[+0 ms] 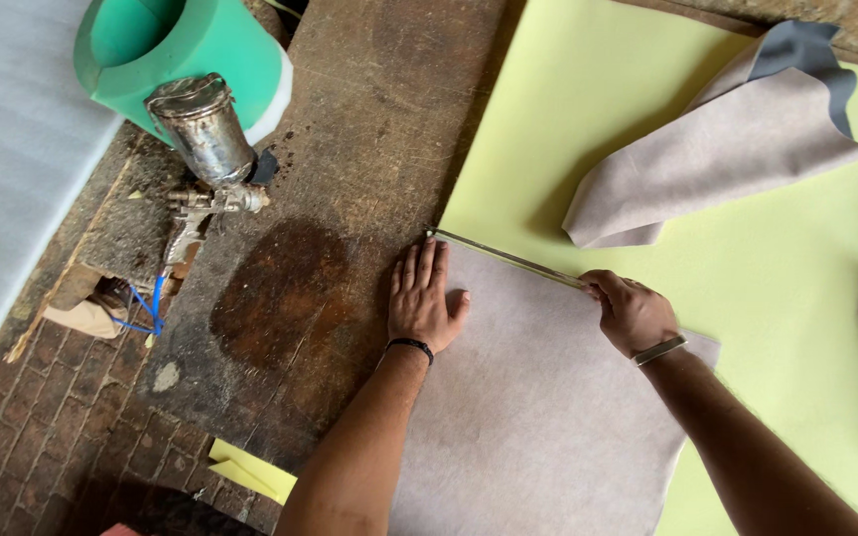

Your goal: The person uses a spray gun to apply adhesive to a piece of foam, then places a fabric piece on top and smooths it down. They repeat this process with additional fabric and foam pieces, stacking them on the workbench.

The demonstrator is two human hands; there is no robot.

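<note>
A grey-beige leather piece (538,397) lies flat on a pale yellow sheet (796,298) over a worn wooden workbench (350,149). My left hand (421,303) rests palm down, fingers together, on the leather's left edge. My right hand (631,310) is closed around the near end of a thin metal rod or ruler (508,258) that runs along the leather's top edge. A black band sits on my left wrist, a metal bracelet on my right.
A second leather piece (707,164), partly folded with its blue-grey back showing, lies on the yellow sheet further back. A metal spray gun (206,149) with a blue hose hangs at the bench's left edge, beside a green foam roll (186,50) and white foam sheet (12,149). Brick floor below.
</note>
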